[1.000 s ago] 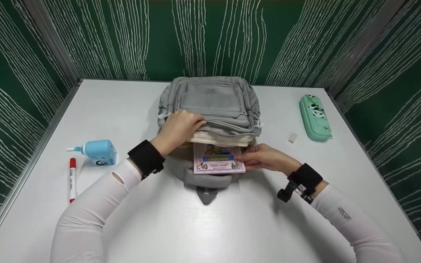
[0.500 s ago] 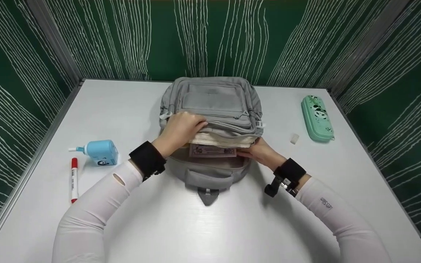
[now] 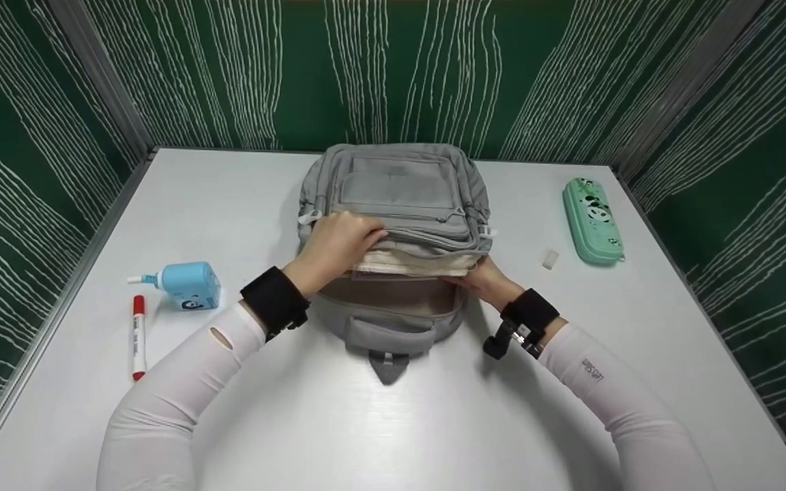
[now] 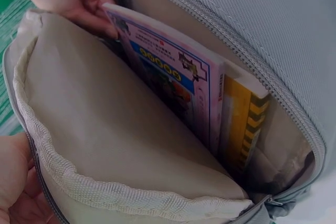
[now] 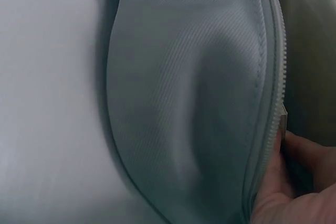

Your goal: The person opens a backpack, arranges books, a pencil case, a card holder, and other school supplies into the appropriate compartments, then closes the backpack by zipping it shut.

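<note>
A grey backpack [image 3: 393, 187] lies on the table with its main compartment unzipped. My left hand [image 3: 338, 239] grips the edge of its front flap [image 4: 105, 119] and holds it up. Inside, in the left wrist view, a pink book [image 4: 173, 72] with a blue title band stands beside a yellow book [image 4: 242, 124] with black chevrons. My right hand [image 3: 488, 278] reaches into the opening from the right side and pinches the pink book by its edge. In the right wrist view its thumb and fingers [image 5: 304, 150] are at the zipper edge, with only a sliver of the book showing.
A blue bottle [image 3: 188, 285] with a nozzle and a red-capped white marker [image 3: 138, 337] lie on the left. At the right are a small eraser [image 3: 550, 259] and a green panda pencil case [image 3: 592, 221]. Green walls enclose the table's back and sides.
My right hand has pushed the pink book away from me into the backpack, so the head view now hardly shows it. The left hand stays on the flap.
</note>
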Action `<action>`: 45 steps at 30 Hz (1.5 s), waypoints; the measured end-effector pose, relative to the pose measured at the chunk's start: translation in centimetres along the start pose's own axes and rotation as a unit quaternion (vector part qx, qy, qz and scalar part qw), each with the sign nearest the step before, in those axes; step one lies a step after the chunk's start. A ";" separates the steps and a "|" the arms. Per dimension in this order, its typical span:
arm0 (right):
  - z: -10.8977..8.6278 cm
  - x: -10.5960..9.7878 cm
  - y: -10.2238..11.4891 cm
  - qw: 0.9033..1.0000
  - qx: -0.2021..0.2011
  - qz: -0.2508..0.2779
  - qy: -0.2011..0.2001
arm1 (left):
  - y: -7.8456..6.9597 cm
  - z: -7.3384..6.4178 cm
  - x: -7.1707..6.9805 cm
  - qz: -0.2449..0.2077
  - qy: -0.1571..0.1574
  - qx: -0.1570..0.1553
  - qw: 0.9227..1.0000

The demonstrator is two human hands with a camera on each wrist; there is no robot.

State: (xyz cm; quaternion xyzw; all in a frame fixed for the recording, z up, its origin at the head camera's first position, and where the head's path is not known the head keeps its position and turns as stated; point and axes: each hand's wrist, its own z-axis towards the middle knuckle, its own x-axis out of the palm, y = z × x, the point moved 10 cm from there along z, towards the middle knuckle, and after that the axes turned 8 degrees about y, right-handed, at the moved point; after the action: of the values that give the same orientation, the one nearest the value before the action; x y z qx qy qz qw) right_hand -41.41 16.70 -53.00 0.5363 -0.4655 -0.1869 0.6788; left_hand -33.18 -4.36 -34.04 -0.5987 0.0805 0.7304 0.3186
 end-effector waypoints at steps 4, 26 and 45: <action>-1.8 3.6 2.4 0.993 0.050 -0.083 -0.062 | 0.1 -0.1 0.0 -0.002 -0.004 -0.001 1.000; -7.1 7.5 14.1 0.720 -0.142 -0.668 -0.121 | 0.4 -0.7 0.4 0.013 -0.003 -0.006 1.000; -7.5 7.8 9.7 0.724 -0.140 -0.672 -0.065 | -1.3 -4.0 4.6 0.061 -0.019 0.073 0.995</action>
State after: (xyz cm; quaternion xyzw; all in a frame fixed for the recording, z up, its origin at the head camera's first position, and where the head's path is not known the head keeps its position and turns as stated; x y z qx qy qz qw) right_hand -33.69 18.41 -40.82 0.5937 0.0049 -0.6917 0.4111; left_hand -29.49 -3.64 -39.00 -0.5540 0.1643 0.7516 0.3180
